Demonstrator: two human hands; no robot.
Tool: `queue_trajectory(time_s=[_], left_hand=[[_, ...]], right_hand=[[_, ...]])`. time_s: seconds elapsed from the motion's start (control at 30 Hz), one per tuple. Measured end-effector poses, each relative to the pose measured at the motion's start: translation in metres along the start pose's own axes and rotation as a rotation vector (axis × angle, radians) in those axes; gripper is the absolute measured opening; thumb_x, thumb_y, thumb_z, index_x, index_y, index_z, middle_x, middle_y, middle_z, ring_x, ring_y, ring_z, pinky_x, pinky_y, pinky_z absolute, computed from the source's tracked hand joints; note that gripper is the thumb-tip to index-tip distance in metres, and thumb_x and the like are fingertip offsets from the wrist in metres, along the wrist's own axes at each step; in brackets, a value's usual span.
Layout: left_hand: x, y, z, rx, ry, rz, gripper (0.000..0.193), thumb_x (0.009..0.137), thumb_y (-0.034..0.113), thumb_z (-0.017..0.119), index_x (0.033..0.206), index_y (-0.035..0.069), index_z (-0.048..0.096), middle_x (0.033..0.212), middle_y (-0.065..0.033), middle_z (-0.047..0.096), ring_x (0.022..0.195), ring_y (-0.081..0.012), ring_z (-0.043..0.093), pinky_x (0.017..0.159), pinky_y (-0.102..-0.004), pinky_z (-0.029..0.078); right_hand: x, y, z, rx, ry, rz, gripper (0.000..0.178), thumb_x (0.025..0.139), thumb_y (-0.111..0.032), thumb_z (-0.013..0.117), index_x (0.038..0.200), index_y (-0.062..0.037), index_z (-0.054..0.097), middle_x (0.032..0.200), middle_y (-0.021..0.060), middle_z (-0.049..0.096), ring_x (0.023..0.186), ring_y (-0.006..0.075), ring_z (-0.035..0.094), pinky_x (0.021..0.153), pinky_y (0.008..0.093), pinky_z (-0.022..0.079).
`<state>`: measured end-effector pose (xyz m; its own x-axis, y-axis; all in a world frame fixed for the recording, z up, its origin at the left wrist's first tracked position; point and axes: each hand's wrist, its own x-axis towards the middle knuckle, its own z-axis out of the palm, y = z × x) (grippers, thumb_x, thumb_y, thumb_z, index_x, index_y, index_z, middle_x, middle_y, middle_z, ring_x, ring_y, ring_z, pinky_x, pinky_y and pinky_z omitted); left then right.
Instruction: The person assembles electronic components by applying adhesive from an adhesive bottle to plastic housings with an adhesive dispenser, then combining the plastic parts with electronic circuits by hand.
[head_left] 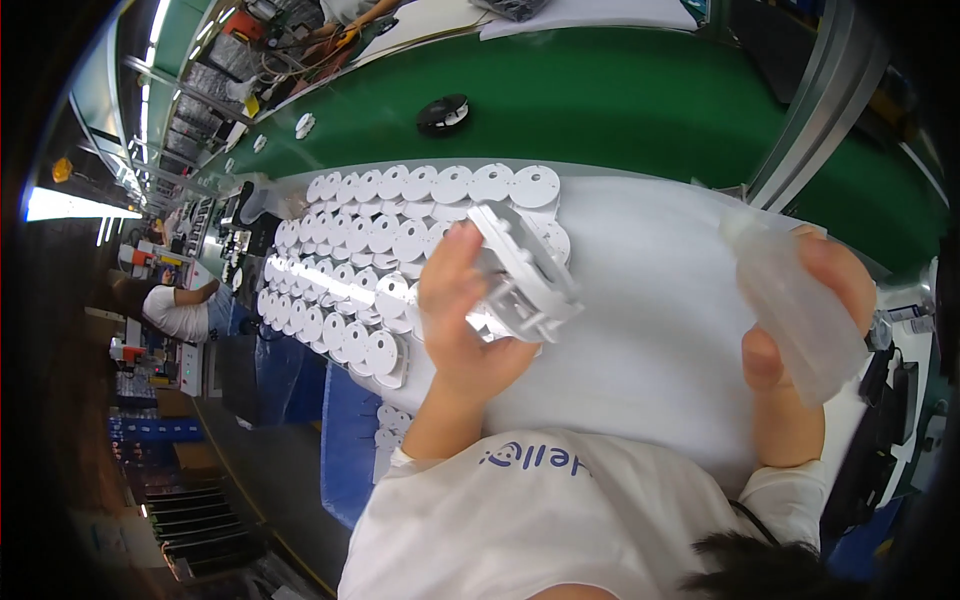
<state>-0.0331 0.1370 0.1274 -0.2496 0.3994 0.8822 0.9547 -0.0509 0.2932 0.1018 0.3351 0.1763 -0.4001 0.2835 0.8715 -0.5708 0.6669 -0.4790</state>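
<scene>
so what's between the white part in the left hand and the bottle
In the head view, only the white work surface shows between the white part and the translucent bottle.

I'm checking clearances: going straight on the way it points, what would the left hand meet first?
Probably the white, round plastic parts in rows ahead of the left hand, though its height is unclear.

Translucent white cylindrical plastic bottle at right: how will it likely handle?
The translucent white plastic bottle would likely roll if laid on its side, given its rounded body. Its translucent wall probably flexes when squeezed. Weight's uncertain: its contents don't show clearly.
</scene>
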Motion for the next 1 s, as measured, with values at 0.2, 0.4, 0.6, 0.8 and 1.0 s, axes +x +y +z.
queue_trajectory(time_s=[0.2,0.4,0.6,0.8,1.0], left_hand=[[-0.019,-0.004,0.02,0.193,0.09,0.258,0.041,0.069,0.012,0.057,0.106,0.013,0.038,0.107,-0.0146,0.049,0.1,-0.0343,0.046,0.084,-0.0432,0.034],[-0.02,-0.006,0.02,0.232,0.089,0.293,0.031,0.077,0.029,0.052,0.105,0.022,0.04,0.101,-0.0114,0.051,0.093,-0.0291,0.048,0.081,-0.041,0.037],[-0.019,-0.007,0.019,0.227,0.008,0.242,0.028,0.08,0.027,0.05,0.106,0.024,0.04,0.099,-0.0087,0.052,0.093,-0.0254,0.047,0.083,-0.0394,0.035],[-0.02,0.0,0.016,0.174,-0.033,0.209,0.026,0.08,0.021,0.05,0.104,0.025,0.041,0.098,-0.0064,0.053,0.092,-0.0239,0.048,0.084,-0.039,0.034],[-0.022,0.002,0.016,0.138,-0.046,0.222,0.027,0.078,0.021,0.053,0.103,0.025,0.041,0.096,-0.0056,0.054,0.091,-0.0232,0.048,0.083,-0.0383,0.034]], right_hand=[[0.003,-0.002,-0.003,-0.073,-0.169,0.523,0.025,0.056,-0.018,0.065,0.073,-0.0023,0.054,0.072,0.0075,0.053,0.056,0.0178,0.051,0.049,0.023,0.04],[0.004,-0.003,-0.002,0.004,-0.22,0.169,0.032,0.06,-0.024,0.067,0.078,-0.0046,0.05,0.071,0.0087,0.052,0.052,0.0176,0.048,0.048,0.0245,0.038],[0.013,-0.016,-0.007,0.35,-0.691,0.218,0.064,0.053,-0.033,0.076,0.098,-0.0128,0.035,0.074,0.0101,0.051,0.059,0.0158,0.049,0.047,0.0245,0.033],[-0.009,-0.024,0.012,0.173,-0.495,0.134,0.055,0.059,-0.037,0.071,0.095,-0.0163,0.035,0.076,0.0084,0.052,0.056,0.0167,0.048,0.046,0.0269,0.033],[-0.01,-0.027,0.012,0.113,-0.504,0.135,0.052,0.061,-0.039,0.068,0.093,-0.0157,0.035,0.077,0.0091,0.052,0.056,0.0173,0.047,0.047,0.0271,0.033]])
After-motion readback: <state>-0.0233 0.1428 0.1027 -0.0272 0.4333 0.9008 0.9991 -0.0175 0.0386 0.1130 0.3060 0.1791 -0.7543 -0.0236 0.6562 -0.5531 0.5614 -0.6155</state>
